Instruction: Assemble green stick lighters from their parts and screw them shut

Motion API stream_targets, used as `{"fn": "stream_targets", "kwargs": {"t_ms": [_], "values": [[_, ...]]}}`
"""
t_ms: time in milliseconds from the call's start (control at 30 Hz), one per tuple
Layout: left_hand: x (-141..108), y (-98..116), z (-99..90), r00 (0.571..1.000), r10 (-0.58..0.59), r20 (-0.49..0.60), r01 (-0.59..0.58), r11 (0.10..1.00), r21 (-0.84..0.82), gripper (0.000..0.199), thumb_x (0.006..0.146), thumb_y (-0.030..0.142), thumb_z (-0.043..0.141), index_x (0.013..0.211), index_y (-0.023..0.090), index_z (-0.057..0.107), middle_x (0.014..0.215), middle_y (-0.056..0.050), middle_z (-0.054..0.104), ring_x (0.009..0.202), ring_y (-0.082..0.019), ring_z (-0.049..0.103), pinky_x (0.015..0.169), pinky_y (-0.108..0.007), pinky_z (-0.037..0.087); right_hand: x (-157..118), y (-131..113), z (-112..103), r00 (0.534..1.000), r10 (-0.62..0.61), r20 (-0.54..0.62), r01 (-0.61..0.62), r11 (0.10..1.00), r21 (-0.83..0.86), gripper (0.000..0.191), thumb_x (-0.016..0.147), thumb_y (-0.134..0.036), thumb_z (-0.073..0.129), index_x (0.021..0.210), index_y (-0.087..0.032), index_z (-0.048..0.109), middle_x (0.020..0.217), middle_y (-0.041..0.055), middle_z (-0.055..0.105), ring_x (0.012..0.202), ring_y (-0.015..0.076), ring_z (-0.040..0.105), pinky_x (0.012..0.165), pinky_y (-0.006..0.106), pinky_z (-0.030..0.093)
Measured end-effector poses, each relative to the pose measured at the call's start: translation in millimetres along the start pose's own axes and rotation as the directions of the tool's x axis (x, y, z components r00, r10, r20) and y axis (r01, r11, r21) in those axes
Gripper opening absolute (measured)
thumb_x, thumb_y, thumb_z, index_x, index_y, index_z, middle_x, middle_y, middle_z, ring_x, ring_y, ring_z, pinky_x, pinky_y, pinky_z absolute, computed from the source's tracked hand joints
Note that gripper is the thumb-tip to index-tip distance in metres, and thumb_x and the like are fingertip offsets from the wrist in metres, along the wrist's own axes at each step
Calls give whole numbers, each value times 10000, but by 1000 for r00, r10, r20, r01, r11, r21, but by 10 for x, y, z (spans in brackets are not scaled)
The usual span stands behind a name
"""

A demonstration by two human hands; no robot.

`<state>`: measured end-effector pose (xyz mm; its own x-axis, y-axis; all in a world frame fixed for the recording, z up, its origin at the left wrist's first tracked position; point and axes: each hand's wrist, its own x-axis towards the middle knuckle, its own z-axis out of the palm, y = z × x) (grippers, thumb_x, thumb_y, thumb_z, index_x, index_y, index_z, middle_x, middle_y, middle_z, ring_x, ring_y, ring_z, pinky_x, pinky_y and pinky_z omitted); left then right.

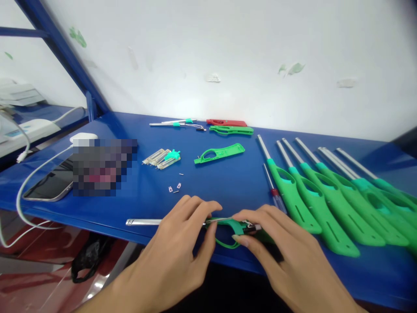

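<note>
A green gas lighter with a long metal tube lies at the table's front edge, its inner parts exposed. My left hand is closed around it where the tube meets the body, thumb and fingers pinching near a thin wire. On the body, my right hand pinches with thumb and index finger by a dark igniter piece and white wires. Both hands hide much of the lighter. Beyond them lie a green half shell, small pinkish clips and tiny metal pins.
Several assembled green lighters lie to the right, beside a screwdriver. Clear fuel tubes sit mid-table. Behind are metal rods, a red shell and another green one. A phone and white cable are left.
</note>
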<state>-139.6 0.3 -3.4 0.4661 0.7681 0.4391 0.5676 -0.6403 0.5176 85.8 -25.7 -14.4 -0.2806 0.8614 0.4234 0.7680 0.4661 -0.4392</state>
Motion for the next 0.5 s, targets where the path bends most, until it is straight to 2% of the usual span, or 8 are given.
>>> {"fn": "stream_targets", "kwargs": {"t_ms": [167, 367, 500], "values": [[-16, 6, -15, 1000, 9, 5, -8, 1000, -10, 269, 1064, 120, 500, 1301, 224, 574, 1097, -11, 618, 987, -147, 583, 870, -306, 497, -3, -4, 3, 1000, -4, 12, 3, 1000, 16, 253, 1070, -456, 551, 1193, -272, 675, 992, 52, 695, 928, 210, 692, 828, 320, 573], [-3, -25, 18, 1000, 28, -2, -28, 999, -24, 184, 1067, 115, 520, 1178, 221, 621, 1067, -12, 614, 965, -145, 580, 848, -298, 490, 1, -6, 6, 999, -14, 33, 12, 998, 57, 135, 1102, -336, 547, 1233, -328, 578, 1089, -30, 656, 983, 107, 651, 867, 214, 495], [8, -34, 29, 999, 34, -10, -34, 999, -25, 176, 1081, 109, 506, 1133, 218, 633, 1044, -9, 611, 943, -135, 578, 838, -284, 484, -3, -2, 14, 999, -8, 44, 5, 998, 69, 143, 1106, -342, 547, 1248, -339, 563, 1103, -49, 642, 1001, 93, 638, 895, 201, 471]]}}
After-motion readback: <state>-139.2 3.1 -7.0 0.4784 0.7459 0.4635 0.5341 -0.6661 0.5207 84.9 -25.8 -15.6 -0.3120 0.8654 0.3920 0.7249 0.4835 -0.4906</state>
